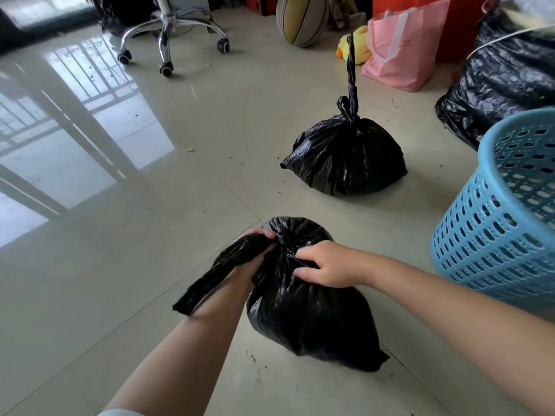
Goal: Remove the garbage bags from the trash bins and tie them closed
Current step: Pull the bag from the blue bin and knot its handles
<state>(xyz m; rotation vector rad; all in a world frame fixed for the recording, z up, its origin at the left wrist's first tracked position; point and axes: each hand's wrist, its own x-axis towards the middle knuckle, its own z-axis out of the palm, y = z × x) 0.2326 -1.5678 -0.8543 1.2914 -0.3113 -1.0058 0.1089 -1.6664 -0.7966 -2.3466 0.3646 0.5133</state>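
Sitting on the pale tiled floor (150,265) at six o'clock, a full black plastic garbage bag (312,319) is bulging with contents that cannot be seen through the plastic. At one o'clock a second black garbage bag (345,157) is standing already knotted, its twisted tail pointing up. A light blue perforated plastic trash bin (495,229) is tilting at three o'clock, well apart from both bags; what lies inside it cannot be told. The floor is lying open toward nine and eleven o'clock, where a chrome wheeled chair base (171,34) is standing. The left hand (255,250) is clenching the near bag's gathered neck, a loose flap trailing over the wrist. The right hand (327,265) is pinching the plastic just beside the knot.
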